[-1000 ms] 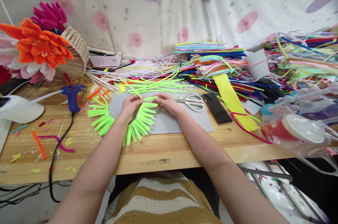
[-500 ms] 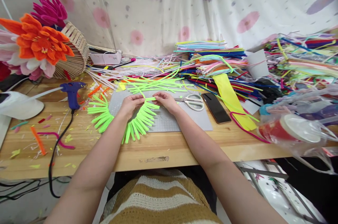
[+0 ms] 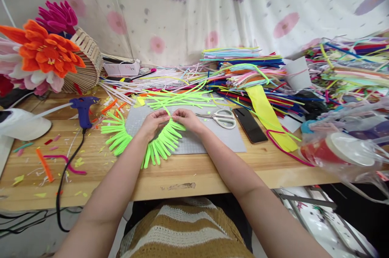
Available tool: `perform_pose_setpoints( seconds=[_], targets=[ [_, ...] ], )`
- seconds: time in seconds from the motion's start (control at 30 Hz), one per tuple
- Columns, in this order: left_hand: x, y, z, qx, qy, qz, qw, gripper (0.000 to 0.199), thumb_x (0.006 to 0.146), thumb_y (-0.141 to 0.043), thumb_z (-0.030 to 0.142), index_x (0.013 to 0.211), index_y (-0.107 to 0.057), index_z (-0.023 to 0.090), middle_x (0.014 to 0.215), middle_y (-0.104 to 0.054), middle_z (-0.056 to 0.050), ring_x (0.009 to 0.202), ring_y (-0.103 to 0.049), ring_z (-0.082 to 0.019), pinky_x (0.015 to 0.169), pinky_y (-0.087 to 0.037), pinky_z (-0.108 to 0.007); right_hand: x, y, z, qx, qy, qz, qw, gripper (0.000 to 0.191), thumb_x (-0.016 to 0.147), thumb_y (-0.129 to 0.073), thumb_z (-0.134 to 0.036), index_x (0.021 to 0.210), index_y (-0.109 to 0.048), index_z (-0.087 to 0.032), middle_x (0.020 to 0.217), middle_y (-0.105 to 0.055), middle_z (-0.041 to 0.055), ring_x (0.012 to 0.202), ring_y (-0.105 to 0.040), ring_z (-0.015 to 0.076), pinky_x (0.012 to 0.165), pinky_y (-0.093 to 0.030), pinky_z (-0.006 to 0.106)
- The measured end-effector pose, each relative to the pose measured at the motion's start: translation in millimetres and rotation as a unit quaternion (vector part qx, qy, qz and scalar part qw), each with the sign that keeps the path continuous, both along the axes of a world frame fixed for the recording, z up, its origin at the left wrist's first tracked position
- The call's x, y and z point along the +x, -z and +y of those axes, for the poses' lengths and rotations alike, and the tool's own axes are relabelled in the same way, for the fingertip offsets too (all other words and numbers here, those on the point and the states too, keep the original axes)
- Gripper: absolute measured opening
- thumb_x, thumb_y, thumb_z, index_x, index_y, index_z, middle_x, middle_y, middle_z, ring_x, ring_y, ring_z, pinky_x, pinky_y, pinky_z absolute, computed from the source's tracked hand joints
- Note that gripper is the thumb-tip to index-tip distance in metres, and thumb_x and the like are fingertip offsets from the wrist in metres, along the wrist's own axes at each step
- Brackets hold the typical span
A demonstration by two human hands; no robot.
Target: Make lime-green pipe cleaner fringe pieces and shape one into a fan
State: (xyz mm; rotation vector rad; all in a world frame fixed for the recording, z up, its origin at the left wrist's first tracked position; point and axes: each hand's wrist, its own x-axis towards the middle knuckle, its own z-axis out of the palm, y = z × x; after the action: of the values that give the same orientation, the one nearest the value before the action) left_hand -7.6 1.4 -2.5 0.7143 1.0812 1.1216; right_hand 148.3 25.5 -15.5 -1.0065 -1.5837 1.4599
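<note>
A fringe of bright green pipe cleaners [image 3: 161, 144], looped side by side into a curved row, lies partly on the grey cutting mat [image 3: 209, 140] and partly on the wood. My left hand [image 3: 154, 123] pinches the row near its upper right end. Close against it, my right hand [image 3: 187, 120] has its fingertips closed on the same end, where a green strand sticks up between the hands. My left forearm hides part of the row's middle. Loose green pipe cleaners [image 3: 179, 99] lie just beyond my fingers. Silver scissors [image 3: 224, 118] rest on the mat right of my right hand.
A blue glue gun [image 3: 82, 112] with its cord stands at left, near pipe-cleaner flowers [image 3: 50, 53]. Right of the mat are a phone [image 3: 251, 125], a yellow strip [image 3: 272, 118] and a bagged red cup [image 3: 322, 150]. Pipe-cleaner bundles [image 3: 252, 71] are piled behind. Scraps litter the left.
My right hand has moved left, closing the gap to my left hand at the end of the green row. The view has shifted slightly.
</note>
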Motion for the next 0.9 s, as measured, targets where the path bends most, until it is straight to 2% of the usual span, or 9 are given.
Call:
perform_pose_setpoints(
  seconds=[0.17,0.53,0.73,0.83,0.9],
  targets=[
    [-2,-0.6,1,-0.008,0.027,-0.014,0.999,0.037,0.048,-0.078,0.015,0.082,-0.065,0.013,0.071,-0.066,-0.001,0.058,-0.061,-0.009,0.053,-0.048,-0.018,0,-0.5,-1,-0.042,-0.012,0.043,0.998,0.028,0.06,-0.065,-0.039,0.068,-0.053,-0.015,0.06,-0.052,-0.0049,0.056,-0.043,0.0066,0.057,-0.033,0.022],
    [-4,0.4,1,-0.013,0.073,-0.03,0.997,0.027,0.057,-0.073,0.012,0.083,-0.066,0.012,0.071,-0.068,-0.004,0.059,-0.062,-0.01,0.055,-0.049,-0.018,1,-1.4,-7,-0.068,-0.025,0.095,0.993,0.03,0.061,-0.068,-0.04,0.068,-0.054,-0.015,0.061,-0.051,-0.0048,0.056,-0.042,0.0059,0.056,-0.032,0.021],
    [-2,-4.0,-2,-0.019,0.09,-0.072,0.993,0.035,0.057,-0.073,0.008,0.09,-0.063,0.012,0.075,-0.069,-0.004,0.059,-0.062,-0.01,0.057,-0.049,-0.019,-2,-1.7,-13,-0.118,-0.064,0.148,0.98,0.035,0.059,-0.07,-0.043,0.068,-0.052,-0.015,0.06,-0.05,-0.0048,0.053,-0.042,0.0055,0.053,-0.031,0.021],
    [-1,-3.5,-1,-0.013,0.093,-0.075,0.993,0.039,0.054,-0.076,0.011,0.09,-0.061,0.014,0.072,-0.068,-0.002,0.059,-0.062,-0.01,0.057,-0.049,-0.019,-3,-1.3,-15,-0.111,-0.064,0.153,0.98,0.034,0.06,-0.069,-0.043,0.069,-0.052,-0.015,0.061,-0.051,-0.0046,0.054,-0.043,0.0059,0.054,-0.032,0.021],
    [1,-2.0,0,-0.002,0.069,-0.053,0.996,0.04,0.053,-0.077,0.015,0.088,-0.059,0.015,0.069,-0.066,0.0,0.057,-0.06,-0.01,0.056,-0.048,-0.019,-3,-0.1,-14,-0.087,-0.034,0.143,0.985,0.032,0.062,-0.067,-0.043,0.071,-0.052,-0.016,0.063,-0.051,-0.0043,0.056,-0.044,0.0065,0.056,-0.034,0.021]
  ],
)
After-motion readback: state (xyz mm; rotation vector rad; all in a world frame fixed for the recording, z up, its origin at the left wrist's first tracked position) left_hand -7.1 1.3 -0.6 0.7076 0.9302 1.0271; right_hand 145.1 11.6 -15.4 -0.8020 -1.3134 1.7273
